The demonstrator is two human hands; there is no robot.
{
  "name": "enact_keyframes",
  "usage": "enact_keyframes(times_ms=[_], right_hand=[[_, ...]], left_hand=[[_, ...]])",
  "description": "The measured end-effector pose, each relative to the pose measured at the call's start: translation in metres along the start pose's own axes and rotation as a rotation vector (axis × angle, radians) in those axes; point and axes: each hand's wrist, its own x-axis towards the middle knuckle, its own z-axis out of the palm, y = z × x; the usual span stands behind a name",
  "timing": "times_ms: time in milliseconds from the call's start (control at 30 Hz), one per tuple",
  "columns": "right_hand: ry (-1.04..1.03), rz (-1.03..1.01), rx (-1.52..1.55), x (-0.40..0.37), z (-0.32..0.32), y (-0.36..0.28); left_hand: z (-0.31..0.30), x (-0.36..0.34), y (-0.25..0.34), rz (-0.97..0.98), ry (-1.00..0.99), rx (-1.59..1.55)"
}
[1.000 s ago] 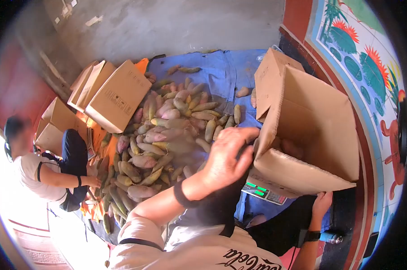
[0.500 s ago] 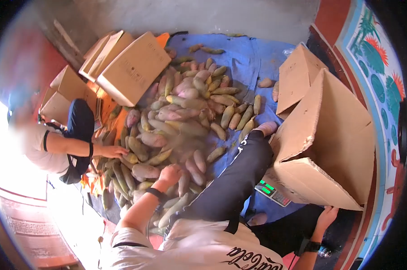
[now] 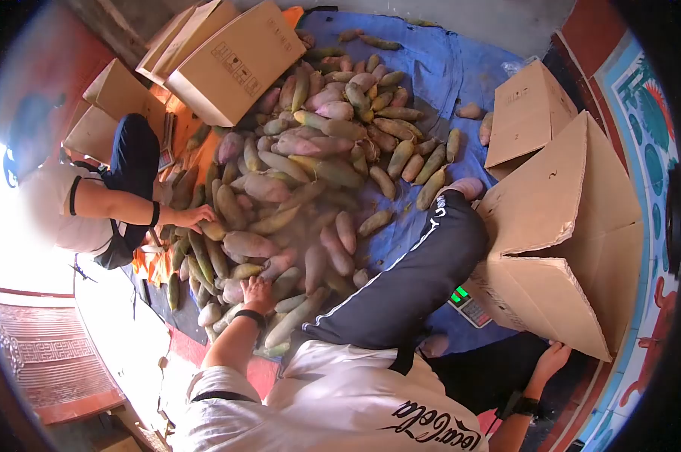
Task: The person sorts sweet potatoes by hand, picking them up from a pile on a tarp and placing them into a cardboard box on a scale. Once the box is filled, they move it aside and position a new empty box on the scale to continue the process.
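A big heap of long green and pinkish radishes spreads over the floor in front of me. Low on its near side, my left hand rests among them with its fingers apart, touching a pinkish radish; just beyond the fingertips lies another pink one. At the far right, my right hand grips the lower edge of a large cardboard box, which is tilted with its flaps spread. Part of a digital scale with a green display shows beside the box.
A blue sheet lies under the heap. A second box stands behind mine, and several boxes are at upper left. On the left, a co-worker's hand touches the heap. My bent leg lies between heap and box.
My left hand has moved left and nearer to me, uncovering a pinkish radish. My right hand stays at the box edge. The view has tilted down, and the co-worker's hand remains on the heap.
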Motion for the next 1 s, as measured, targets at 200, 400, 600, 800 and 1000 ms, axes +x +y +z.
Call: enact_keyframes(times_ms=[200,400,600,800,1000], right_hand=[[-0.020,-0.006,-0.026,0.003,0.000,0.008],[0.001,-0.062,-0.114,0.005,0.000,0.012],[0.011,-0.053,-0.077,0.005,-0.001,0.009],[-0.001,-0.043,-0.095,0.003,-0.001,0.013],[0.006,-0.023,-0.038,0.001,-0.003,0.001]], left_hand=[[-0.007,-0.004,-0.013,-0.057,-0.014,0.042],[-0.020,0.008,-0.015,-0.178,-0.053,-0.016],[-0.016,0.037,0.023,-0.079,-0.053,-0.115],[-0.029,0.033,0.092,0.098,-0.250,-0.132],[-0.025,0.040,0.094,0.145,-0.352,-0.230]])
